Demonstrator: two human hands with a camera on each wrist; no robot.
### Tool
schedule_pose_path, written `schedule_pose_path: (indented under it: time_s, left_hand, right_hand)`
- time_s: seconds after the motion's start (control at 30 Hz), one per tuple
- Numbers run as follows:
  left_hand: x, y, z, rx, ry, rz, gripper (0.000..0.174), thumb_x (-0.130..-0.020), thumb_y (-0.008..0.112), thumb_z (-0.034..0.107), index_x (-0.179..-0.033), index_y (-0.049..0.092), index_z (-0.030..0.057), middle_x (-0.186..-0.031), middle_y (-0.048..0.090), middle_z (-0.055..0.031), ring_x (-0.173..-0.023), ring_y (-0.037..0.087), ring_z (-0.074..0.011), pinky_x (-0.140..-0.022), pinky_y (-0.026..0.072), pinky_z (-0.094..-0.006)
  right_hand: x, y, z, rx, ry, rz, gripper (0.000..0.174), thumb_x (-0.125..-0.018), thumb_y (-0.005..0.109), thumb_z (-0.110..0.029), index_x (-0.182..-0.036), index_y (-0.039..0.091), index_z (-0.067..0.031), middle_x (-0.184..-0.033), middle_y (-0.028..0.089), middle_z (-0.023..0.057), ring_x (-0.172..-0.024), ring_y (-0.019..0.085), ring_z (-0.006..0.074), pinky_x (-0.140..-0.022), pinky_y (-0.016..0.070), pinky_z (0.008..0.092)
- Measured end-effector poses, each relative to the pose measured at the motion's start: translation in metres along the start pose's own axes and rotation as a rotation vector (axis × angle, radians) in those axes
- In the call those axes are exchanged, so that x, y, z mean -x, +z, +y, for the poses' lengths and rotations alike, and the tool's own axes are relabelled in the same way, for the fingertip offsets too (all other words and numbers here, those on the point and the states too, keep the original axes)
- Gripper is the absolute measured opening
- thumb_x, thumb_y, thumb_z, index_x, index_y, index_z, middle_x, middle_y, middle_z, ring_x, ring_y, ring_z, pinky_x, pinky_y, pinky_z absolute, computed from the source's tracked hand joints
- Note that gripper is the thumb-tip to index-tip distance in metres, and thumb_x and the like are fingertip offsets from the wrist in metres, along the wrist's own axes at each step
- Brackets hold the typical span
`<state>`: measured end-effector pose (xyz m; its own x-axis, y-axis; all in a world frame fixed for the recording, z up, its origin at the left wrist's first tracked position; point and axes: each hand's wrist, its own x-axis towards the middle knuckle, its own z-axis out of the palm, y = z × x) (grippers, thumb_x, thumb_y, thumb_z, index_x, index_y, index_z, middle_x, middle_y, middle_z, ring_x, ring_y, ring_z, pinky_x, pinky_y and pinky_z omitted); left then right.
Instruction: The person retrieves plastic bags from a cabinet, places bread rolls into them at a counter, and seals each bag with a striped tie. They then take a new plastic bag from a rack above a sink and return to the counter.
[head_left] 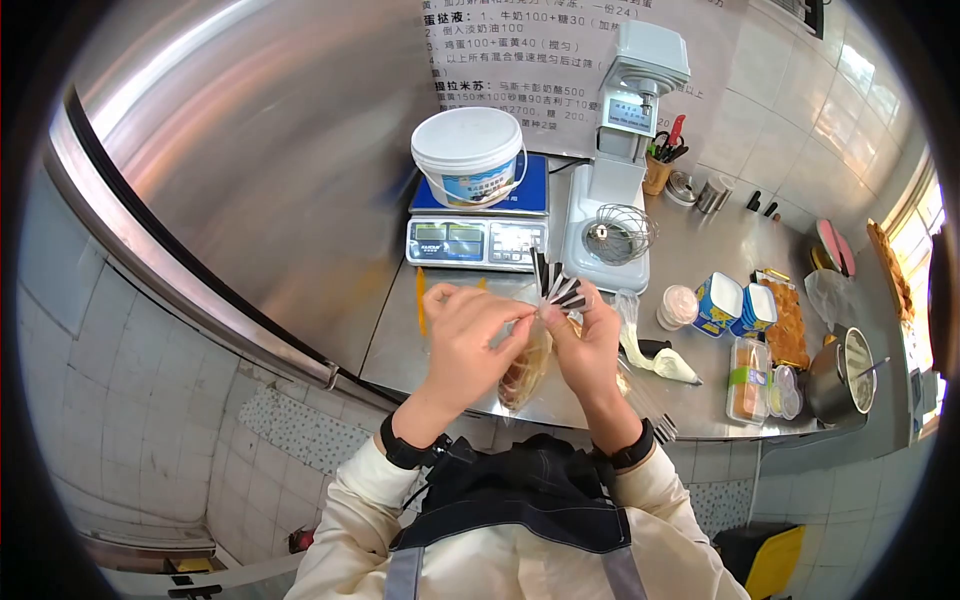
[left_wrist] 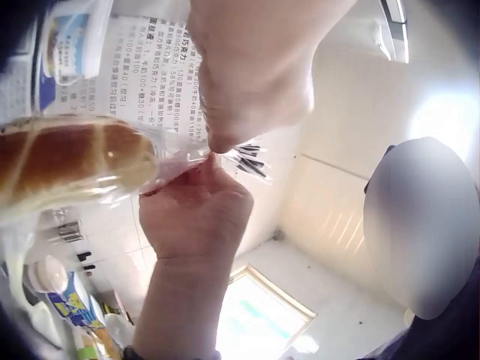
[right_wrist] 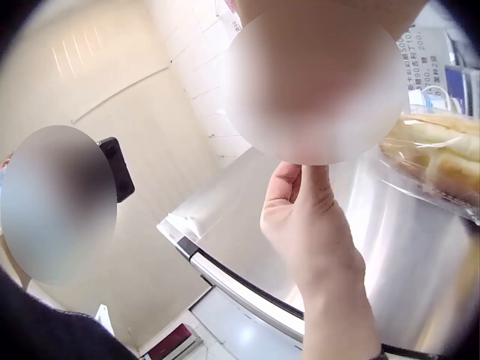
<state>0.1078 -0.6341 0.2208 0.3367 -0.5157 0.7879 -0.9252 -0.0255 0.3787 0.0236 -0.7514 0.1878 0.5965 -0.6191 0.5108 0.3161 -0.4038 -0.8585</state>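
Note:
A clear plastic bag with a long browned bread roll (left_wrist: 82,154) inside hangs between my hands above the counter's front part. Its neck is gathered tight, and the black-and-white striped mouth (head_left: 562,291) fans out above my fingers. My left hand (head_left: 468,335) pinches the gathered neck between thumb and forefinger. From the other side, my right hand (head_left: 588,345) grips the same neck, thumb close to the left fingertips. In the right wrist view the bagged roll (right_wrist: 435,157) is at the right edge, and a blur hides the pinch.
Behind stand a white bucket (head_left: 468,145) on a scale (head_left: 475,242) and a stand mixer (head_left: 612,180) with a whisk (head_left: 622,235). To the right lie a filled piping bag (head_left: 655,357), blue tubs (head_left: 719,305), a boxed loaf (head_left: 748,380) and a metal pot (head_left: 830,385).

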Motion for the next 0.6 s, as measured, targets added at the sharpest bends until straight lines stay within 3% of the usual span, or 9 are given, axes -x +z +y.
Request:
schedule_pose_path:
  time_s: [0.07,0.13,0.17,0.27,0.4,0.47,0.5,0.57,0.6]
  left_hand:
    - [0.001,0.001,-0.002,-0.101,0.121,0.051,0.013,-0.066,0.069,0.007,-0.078,0.066,0.0121,-0.078,0.064,0.0027,-0.069,0.056,-0.0109,-0.080,0.0300,-0.0301]
    - [0.001,-0.001,-0.004,-0.397,0.433,0.158,0.013,-0.070,0.064,0.010,-0.082,0.066,0.0159,-0.078,0.062,0.0055,-0.071,0.055,-0.0066,-0.082,0.0272,-0.0302]
    - [-0.002,-0.007,-0.006,-0.396,0.433,0.158,0.013,-0.070,0.064,0.010,-0.082,0.066,0.0159,-0.078,0.062,0.0055,-0.071,0.055,-0.0066,-0.082,0.0272,-0.0302]
    - [-0.023,-0.022,-0.024,-0.633,1.025,0.234,0.019,-0.077,0.051,0.019,-0.088,0.067,0.0200,-0.080,0.061,0.0074,-0.078,0.054,-0.0022,-0.083,0.0260,-0.0288]
    - [-0.029,-0.030,-0.026,-0.542,1.098,0.085,0.014,-0.076,0.057,0.018,-0.086,0.067,0.0187,-0.083,0.062,0.0061,-0.077,0.054,-0.0048,-0.084,0.0272,-0.0316]
    - [-0.019,-0.022,-0.021,0.119,0.340,-0.184,0.009,-0.075,0.064,0.012,-0.083,0.065,0.0125,-0.086,0.062,0.0013,-0.077,0.054,-0.0103,-0.082,0.0328,-0.0323]
    - [-0.014,-0.016,-0.023,0.121,0.348,-0.191,0.009,-0.075,0.064,0.012,-0.083,0.065,0.0125,-0.086,0.062,0.0013,-0.077,0.054,-0.0103,-0.082,0.0328,-0.0323]
    - [-0.005,-0.004,-0.025,0.578,-0.102,-0.212,0.012,-0.072,0.070,0.005,-0.082,0.062,0.0060,-0.084,0.061,-0.0034,-0.076,0.053,-0.0144,-0.078,0.0383,-0.0304]
    - [-0.002,-0.001,-0.025,0.663,-0.215,-0.192,0.011,-0.073,0.070,0.010,-0.080,0.062,0.0077,-0.078,0.063,-0.0002,-0.077,0.055,-0.0146,-0.078,0.0362,-0.0317]
  right_hand:
    - [0.001,0.000,-0.002,-0.095,0.087,-0.007,0.013,-0.072,0.064,-0.006,-0.081,0.057,-0.0008,-0.075,0.053,0.0045,-0.073,0.049,0.0155,-0.068,0.0371,0.0286]
    - [0.002,0.000,-0.004,-0.192,0.172,-0.013,0.014,-0.074,0.064,-0.007,-0.083,0.058,0.0007,-0.075,0.055,0.0037,-0.073,0.050,0.0124,-0.067,0.0395,0.0262]
    - [0.002,-0.002,-0.005,-0.306,0.288,-0.035,0.013,-0.077,0.063,-0.008,-0.083,0.058,0.0016,-0.076,0.056,0.0028,-0.074,0.050,0.0100,-0.068,0.0398,0.0244]
    - [-0.001,-0.008,-0.021,-0.493,0.477,-0.104,0.010,-0.080,0.061,-0.007,-0.083,0.059,0.0024,-0.078,0.058,0.0018,-0.074,0.050,0.0072,-0.069,0.0397,0.0220]
    - [-0.003,-0.007,-0.022,-0.611,0.486,-0.172,0.005,-0.080,0.060,-0.005,-0.082,0.059,0.0007,-0.078,0.058,0.0009,-0.073,0.049,0.0062,-0.069,0.0389,0.0212]
    - [-0.003,-0.007,-0.023,-0.581,0.462,-0.178,0.005,-0.080,0.060,-0.005,-0.081,0.059,0.0001,-0.078,0.058,0.0005,-0.073,0.049,0.0060,-0.069,0.0389,0.0213]
    - [-0.003,-0.007,-0.023,-0.545,0.440,-0.180,0.005,-0.080,0.060,-0.005,-0.079,0.058,-0.0005,-0.078,0.057,0.0001,-0.074,0.048,0.0057,-0.069,0.0388,0.0214]
    - [-0.001,-0.006,-0.022,-0.540,0.420,-0.162,0.005,-0.080,0.060,-0.005,-0.078,0.058,-0.0009,-0.078,0.057,-0.0002,-0.074,0.048,0.0057,-0.070,0.0389,0.0214]
    - [-0.001,-0.006,-0.021,-0.530,0.403,-0.158,0.006,-0.081,0.060,-0.005,-0.077,0.058,-0.0013,-0.078,0.057,-0.0006,-0.074,0.048,0.0057,-0.070,0.0389,0.0215]
